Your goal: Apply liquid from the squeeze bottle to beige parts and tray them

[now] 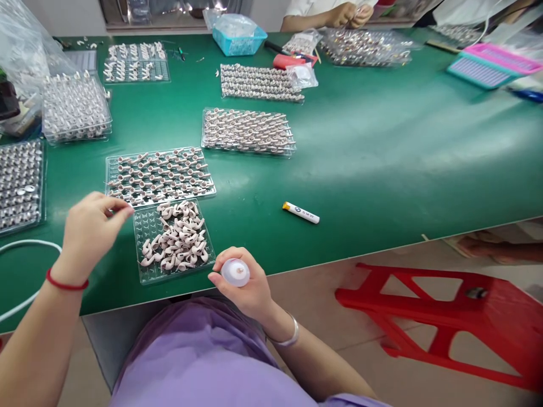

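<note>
My left hand hovers over the table's near left, fingers pinched together by the lower corner of a clear tray of small pinkish parts laid in rows; what it pinches is too small to make out. My right hand is closed round a small white round-topped bottle at the table's front edge. Between the hands lies a clear tray holding a loose heap of the same pinkish parts.
Several more filled trays cover the green table. A white tube lies near the front edge. A blue basket stands at the back, where another person's hands work. A red stool stands on the floor.
</note>
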A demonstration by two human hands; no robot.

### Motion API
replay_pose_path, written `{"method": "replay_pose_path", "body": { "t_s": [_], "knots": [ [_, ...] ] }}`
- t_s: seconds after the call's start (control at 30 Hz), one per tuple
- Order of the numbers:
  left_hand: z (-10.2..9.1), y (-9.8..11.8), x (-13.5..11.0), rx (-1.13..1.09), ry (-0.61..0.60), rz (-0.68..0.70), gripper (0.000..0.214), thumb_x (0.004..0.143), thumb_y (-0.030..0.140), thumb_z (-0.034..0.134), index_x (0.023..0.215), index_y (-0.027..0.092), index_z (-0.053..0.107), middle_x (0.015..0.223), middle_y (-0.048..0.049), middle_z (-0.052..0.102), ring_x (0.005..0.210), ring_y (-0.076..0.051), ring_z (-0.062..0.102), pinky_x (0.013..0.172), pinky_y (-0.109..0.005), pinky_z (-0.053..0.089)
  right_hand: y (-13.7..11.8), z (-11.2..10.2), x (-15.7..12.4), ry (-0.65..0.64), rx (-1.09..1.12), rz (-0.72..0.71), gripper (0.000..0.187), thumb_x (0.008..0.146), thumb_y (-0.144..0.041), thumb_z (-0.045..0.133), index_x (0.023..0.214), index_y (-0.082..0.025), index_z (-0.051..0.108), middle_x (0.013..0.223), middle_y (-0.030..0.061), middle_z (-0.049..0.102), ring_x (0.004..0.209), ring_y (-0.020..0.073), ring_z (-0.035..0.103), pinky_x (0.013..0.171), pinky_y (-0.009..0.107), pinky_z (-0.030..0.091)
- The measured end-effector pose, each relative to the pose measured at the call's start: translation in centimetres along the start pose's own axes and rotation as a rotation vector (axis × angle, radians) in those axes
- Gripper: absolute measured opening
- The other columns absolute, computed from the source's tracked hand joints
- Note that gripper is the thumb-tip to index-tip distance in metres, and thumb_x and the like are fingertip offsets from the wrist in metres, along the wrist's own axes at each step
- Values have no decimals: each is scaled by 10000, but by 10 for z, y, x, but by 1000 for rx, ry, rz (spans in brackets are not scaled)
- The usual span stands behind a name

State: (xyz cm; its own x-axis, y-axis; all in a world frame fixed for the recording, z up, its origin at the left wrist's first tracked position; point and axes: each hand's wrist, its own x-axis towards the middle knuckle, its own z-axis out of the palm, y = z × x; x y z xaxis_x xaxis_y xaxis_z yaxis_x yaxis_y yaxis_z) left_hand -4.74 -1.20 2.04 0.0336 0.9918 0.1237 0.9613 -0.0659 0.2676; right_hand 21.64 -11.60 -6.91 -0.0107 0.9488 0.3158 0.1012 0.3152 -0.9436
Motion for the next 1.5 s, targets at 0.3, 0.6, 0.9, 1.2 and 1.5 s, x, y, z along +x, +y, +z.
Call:
{"method": "replay_pose_path", "body": {
  "t_s": [0.3, 0.6, 0.9, 1.2, 1.5],
  "knots": [
    [16, 11, -53, -148, -306, -71, 338, 787, 551, 575, 739, 237, 689, 801, -30, 662, 657, -194, 603, 586, -318, 431, -2, -1, 1, -4, -5, 41, 191, 784, -234, 722, 855, -230, 545, 753, -15, 619, 666, 137, 587, 603, 261, 501],
    [23, 6, -74, -745, -121, -296, 243, 708, 455, 752, 810, 254, 663, 801, 9, 717, 753, -185, 669, 631, -258, 519, -10, 8, 3, -69, 0, 110, 214, 768, -264, 740, 864, -230, 552, 768, -18, 612, 661, 132, 568, 595, 249, 478],
    [28, 22, -116, -549, 125, 69, 143, 837, 293, 710, 972, 298, 756, 996, -3, 767, 879, -183, 717, 840, -307, 578, -23, 4, -7, -183, 1, 152, 361, 788, -198, 694, 1073, -249, 478, 903, -3, 571, 705, 118, 542, 619, 223, 480],
    [53, 18, -150, -199, 334, 442, 417, 733, 29, 770, 1105, 198, 688, 876, -55, 722, 753, -178, 659, 720, -320, 546, -19, 5, -21, -209, -111, -74, 482, 827, -295, 725, 1229, -274, 461, 976, 33, 630, 747, 150, 620, 631, 251, 524],
    [53, 19, -149, -176, 288, 387, 331, 758, 75, 765, 1064, 178, 690, 815, -42, 686, 683, -161, 614, 673, -312, 512, -14, -1, -21, -274, -243, -277, 536, 819, -270, 706, 1302, -244, 475, 885, 59, 704, 669, 185, 622, 619, 320, 532]
  ]
}}
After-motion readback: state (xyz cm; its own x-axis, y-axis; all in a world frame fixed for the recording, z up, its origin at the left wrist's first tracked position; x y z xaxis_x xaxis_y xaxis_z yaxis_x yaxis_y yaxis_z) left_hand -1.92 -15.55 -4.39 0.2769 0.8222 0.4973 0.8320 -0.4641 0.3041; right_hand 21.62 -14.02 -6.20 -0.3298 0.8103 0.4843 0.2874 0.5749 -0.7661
